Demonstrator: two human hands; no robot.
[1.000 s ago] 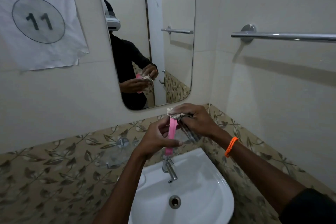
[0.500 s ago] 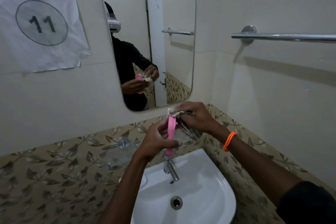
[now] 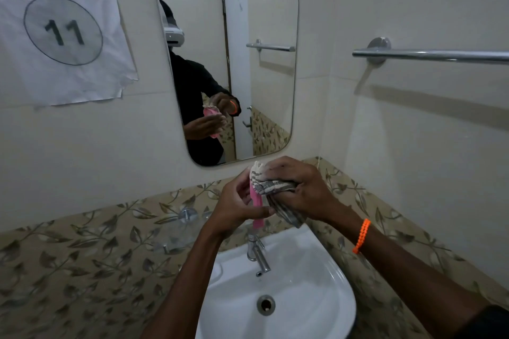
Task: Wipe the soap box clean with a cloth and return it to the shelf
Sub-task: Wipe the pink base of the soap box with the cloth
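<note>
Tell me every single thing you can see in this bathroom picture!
soap box: one, pink, held on edge above the tap
cloth: one, grey and white striped, pressed against the soap box
sink: one, white, below the hands
tap: one, silver, at the back of the sink
mirror: one, on the wall above the sink
paper sign: one, white, reads WORKSTATION 11, left wall
towel bar: one, silver, right wall
bracelet: one, orange, right wrist
left hand: grips the soap box
right hand: grips the cloth
</note>
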